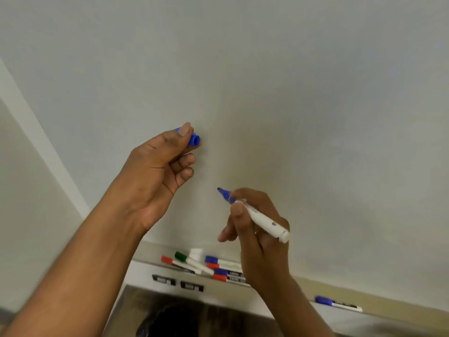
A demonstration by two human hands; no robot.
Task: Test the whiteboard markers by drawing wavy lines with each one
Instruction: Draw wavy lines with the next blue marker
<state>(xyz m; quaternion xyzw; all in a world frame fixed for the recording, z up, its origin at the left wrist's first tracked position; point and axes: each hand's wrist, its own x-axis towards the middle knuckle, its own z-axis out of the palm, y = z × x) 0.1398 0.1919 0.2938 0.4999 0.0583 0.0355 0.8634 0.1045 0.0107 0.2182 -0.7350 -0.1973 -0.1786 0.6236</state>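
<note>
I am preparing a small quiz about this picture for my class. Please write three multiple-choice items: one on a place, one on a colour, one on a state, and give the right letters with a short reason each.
1. Where is the lone capped marker lying?
A. on the tray, right of the right hand
B. in the left hand
C. stuck high on the board

2. What colour is the cap in the left hand?
A. green
B. blue
C. red

3. In what state is the marker in the right hand?
A. capped
B. uncapped, tip bare
C. lying on the tray

Answers: 1 A, it lies alone on the ledge at the right. 2 B, the pinched cap is blue. 3 B, its blue tip shows and the whiteboard there bears no line.
</note>
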